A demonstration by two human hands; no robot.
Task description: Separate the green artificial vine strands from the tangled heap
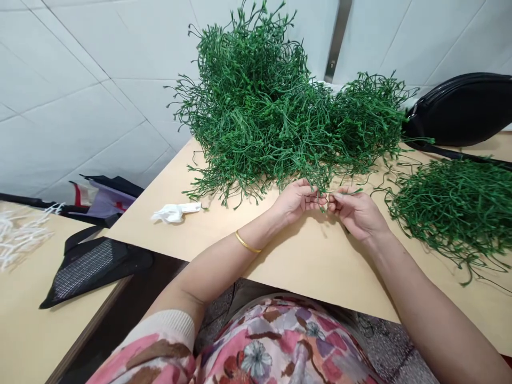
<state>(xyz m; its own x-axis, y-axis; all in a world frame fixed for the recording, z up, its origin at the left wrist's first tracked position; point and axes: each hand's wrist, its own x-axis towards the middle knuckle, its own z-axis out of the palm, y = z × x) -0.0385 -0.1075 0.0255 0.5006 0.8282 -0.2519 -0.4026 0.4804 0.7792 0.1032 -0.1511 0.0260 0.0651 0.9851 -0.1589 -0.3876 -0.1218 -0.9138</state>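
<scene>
My left hand (298, 201) and my right hand (357, 212) meet fingertip to fingertip over the light wooden table (292, 250). Both are closed in a pinch on thin green plastic stems; a green tip (357, 190) sticks out above my right fingers. Just beyond my hands rises a large tangled heap of green stems (256, 112) with small branched tips. A lower, flatter pile of green stems (460, 205) lies to the right of my right hand.
A crumpled white item (176, 212) lies on the table at the left. A black bag (464, 109) stands at the back right. On another table (24, 320) at the left are white branched pieces (24, 234) and a black mesh item (86, 266). Tiled wall behind.
</scene>
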